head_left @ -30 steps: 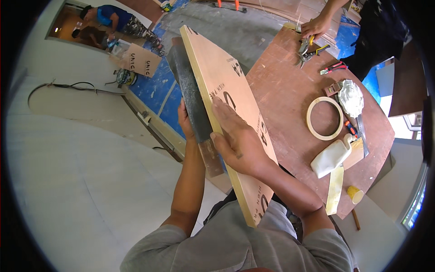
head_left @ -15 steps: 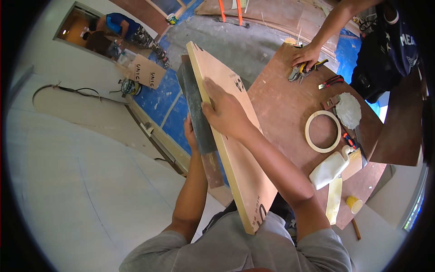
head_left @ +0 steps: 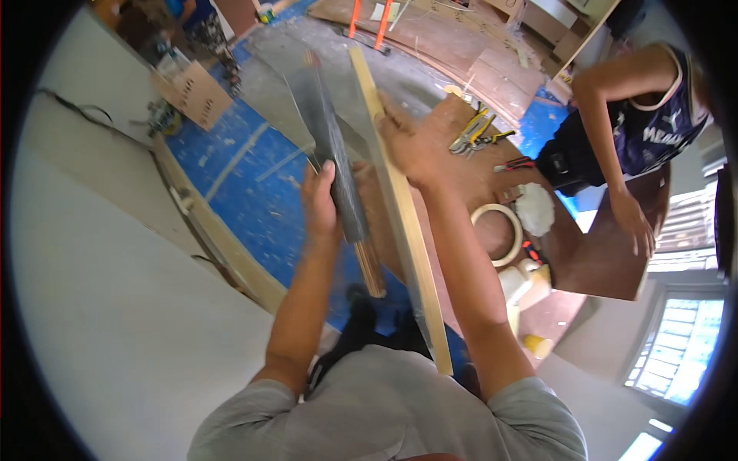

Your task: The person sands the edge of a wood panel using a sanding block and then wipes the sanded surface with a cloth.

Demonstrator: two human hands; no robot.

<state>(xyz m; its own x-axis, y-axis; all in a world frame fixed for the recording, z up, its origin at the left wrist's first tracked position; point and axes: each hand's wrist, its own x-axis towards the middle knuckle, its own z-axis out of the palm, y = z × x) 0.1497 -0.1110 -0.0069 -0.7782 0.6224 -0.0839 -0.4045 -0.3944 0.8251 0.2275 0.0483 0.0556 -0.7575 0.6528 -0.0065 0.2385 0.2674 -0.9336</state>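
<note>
My left hand [head_left: 321, 203] is closed around a bundle of thin strips [head_left: 344, 184], dark grey for most of its length, with brown layered ends [head_left: 370, 273] showing at the bottom. My right hand [head_left: 415, 150] grips a long pale wooden board [head_left: 411, 238], its fingers over the upper part. The board stands tilted on edge, its narrow side toward me. A gap separates board and bundle. My left fingertips are mostly hidden behind the bundle.
On the brown worktable [head_left: 453, 200] to the right lie tin snips [head_left: 473, 134], a red-black cutter [head_left: 513, 165], a tape roll [head_left: 496, 234], a white bottle [head_left: 519, 283] and a yellow cup [head_left: 538, 346]. A co-worker [head_left: 653, 123] stands beyond. An orange ladder [head_left: 369, 23] stands far off.
The bundle and the board have come apart, and the board has turned from its broad face to its edge. The co-worker's hand has left the snips for a brown panel.
</note>
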